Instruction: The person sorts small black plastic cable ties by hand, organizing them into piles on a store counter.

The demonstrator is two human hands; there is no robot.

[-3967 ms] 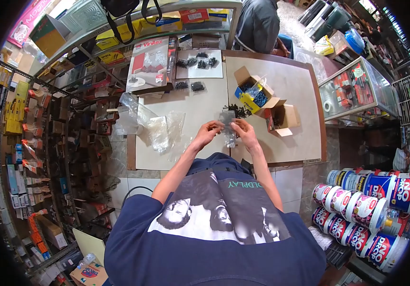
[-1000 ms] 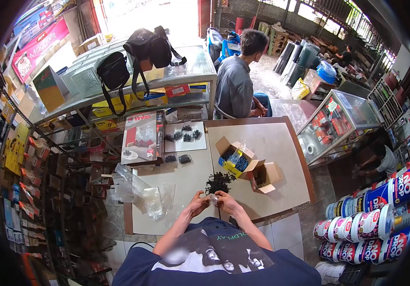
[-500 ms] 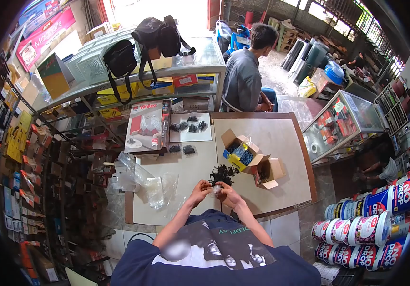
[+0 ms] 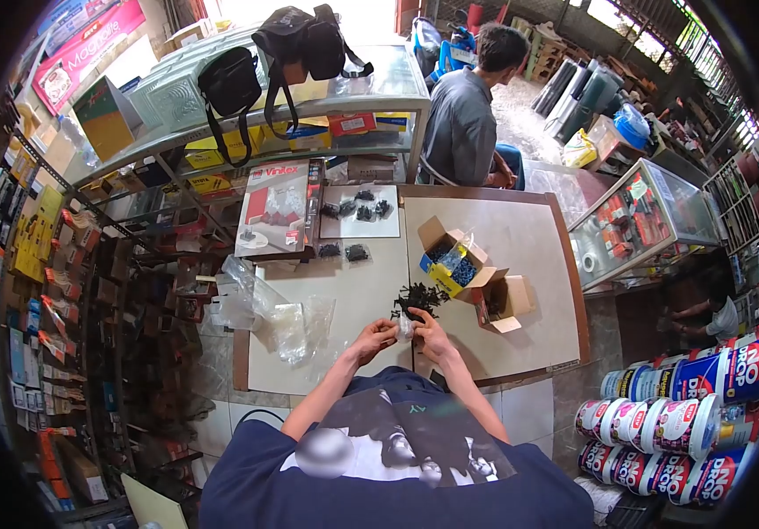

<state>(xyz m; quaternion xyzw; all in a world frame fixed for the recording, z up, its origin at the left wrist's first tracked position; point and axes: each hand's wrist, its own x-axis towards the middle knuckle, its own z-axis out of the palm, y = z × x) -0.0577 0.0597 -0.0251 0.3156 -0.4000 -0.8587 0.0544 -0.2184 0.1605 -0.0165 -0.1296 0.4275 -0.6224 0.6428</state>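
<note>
My left hand (image 4: pixel 374 340) is closed, its fingertips pinching one side of a small clear plastic bag (image 4: pixel 405 329). My right hand (image 4: pixel 433 338) grips the other side of that bag, with the fingers bent toward its top. What lies inside the bag is too small to make out. Just beyond my fingers is a loose pile of small black screw-like pieces (image 4: pixel 422 298) on the table. Behind the pile stands an open yellow and blue box (image 4: pixel 452 257) of blue pieces, beside an open brown carton (image 4: pixel 504 301).
Flat clear plastic bags (image 4: pixel 291 328) lie on the left of the table (image 4: pixel 520 229). Filled packets sit on a white board (image 4: pixel 386 226) and near it, beside a Vinilex box (image 4: pixel 275 212). A person (image 4: pixel 463 123) sits beyond the table. Paint buckets (image 4: pixel 688 423) are stacked at right.
The view has shifted, so the table appears slightly higher and to the right. My fingers have changed position slightly around the plastic bag, which stays between both hands.
</note>
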